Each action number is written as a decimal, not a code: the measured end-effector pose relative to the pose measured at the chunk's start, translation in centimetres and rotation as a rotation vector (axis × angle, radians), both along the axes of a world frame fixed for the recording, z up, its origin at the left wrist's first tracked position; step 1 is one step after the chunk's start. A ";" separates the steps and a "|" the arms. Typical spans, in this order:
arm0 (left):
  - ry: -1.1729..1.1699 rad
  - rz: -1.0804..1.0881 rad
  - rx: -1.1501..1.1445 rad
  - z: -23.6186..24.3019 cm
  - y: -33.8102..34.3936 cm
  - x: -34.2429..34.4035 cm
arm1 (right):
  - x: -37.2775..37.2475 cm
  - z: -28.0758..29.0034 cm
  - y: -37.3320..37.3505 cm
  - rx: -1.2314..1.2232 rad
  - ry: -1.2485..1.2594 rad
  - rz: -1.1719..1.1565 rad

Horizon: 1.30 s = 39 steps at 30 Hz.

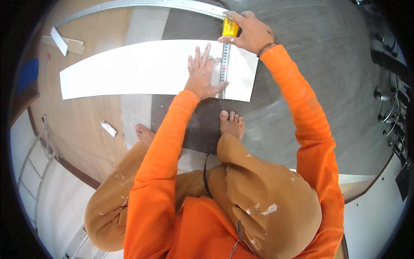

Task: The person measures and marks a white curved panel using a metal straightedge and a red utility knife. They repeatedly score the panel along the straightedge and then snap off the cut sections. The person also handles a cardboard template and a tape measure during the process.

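A long white board [129, 69] lies across the floor in front of me. My right hand [255, 35] grips a yellow tape measure [230, 28] at the board's far edge, toward its right end. From the case, the blade [224, 64] runs out across the board's width toward me. My left hand [201, 77] rests flat on the board just left of the blade, fingers spread. Its thumb reaches over the blade near the board's near edge. The blade's hook end is hard to make out.
A long pale metal strip [142, 3] lies beyond the board, with a small white offcut [59, 41] at its left end. A small white packet-like object [108, 128] is on the wood-look floor. A ladder [36, 159] stands at left; chair bases [390, 108] line the right.
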State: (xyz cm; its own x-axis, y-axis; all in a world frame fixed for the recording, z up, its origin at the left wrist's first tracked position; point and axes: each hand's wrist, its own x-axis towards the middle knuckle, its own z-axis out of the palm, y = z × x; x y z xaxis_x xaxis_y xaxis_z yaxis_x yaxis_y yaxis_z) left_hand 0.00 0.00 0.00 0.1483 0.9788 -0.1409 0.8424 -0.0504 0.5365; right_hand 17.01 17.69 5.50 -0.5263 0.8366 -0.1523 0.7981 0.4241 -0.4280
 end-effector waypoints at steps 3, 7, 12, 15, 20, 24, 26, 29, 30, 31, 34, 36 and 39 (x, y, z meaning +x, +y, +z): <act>0.001 0.148 0.027 -0.5 -3.1 2.7 | -0.2 -2.4 -0.3 -0.020 0.017 0.042; 0.048 0.357 0.115 0.8 -6.1 4.6 | -1.2 0.7 -0.4 -0.050 0.060 0.012; 0.066 0.564 0.157 2.3 -5.9 5.5 | 0.3 2.8 -1.1 -0.040 0.344 -0.150; -0.439 0.699 0.068 5.0 -3.6 3.9 | 2.5 3.4 -1.9 -0.033 0.568 -0.327; -0.700 0.534 0.367 6.8 4.0 5.9 | 5.7 2.6 -5.7 -0.193 0.823 -0.596; -0.619 0.455 0.515 6.0 8.7 9.0 | 8.4 -0.8 -6.6 -0.100 0.941 -0.738; -0.601 0.502 0.444 6.0 9.8 8.0 | 11.3 -2.6 -5.7 -0.021 0.894 -0.898; -0.282 0.597 0.566 3.6 11.1 0.5 | 12.9 -1.9 -4.8 0.230 0.585 -0.960; -0.165 0.537 0.454 3.6 12.3 -2.0 | 15.0 -3.4 -3.9 0.254 0.700 -0.999; -0.009 0.476 0.454 3.5 13.5 -4.5 | 16.2 -3.9 -3.4 0.253 0.761 -0.995; 0.272 0.306 0.318 1.5 17.3 -12.8 | 20.1 -7.3 -2.6 0.350 0.785 -1.041; 0.375 0.160 0.264 1.4 19.0 -17.9 | 20.8 -6.9 -3.5 0.167 0.777 -1.077; 0.410 -0.092 0.195 1.2 20.5 -23.9 | 19.8 -5.4 -4.7 0.140 0.612 -1.074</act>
State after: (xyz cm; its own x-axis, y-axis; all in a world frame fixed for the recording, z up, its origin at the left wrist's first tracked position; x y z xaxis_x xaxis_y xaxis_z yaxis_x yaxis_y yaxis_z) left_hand -23.94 20.51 1.17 0.2065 0.9782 -0.0209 0.9703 -0.2020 0.1329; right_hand 36.84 13.01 0.10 0.4812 0.8766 0.0015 0.4545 -0.2481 -0.8555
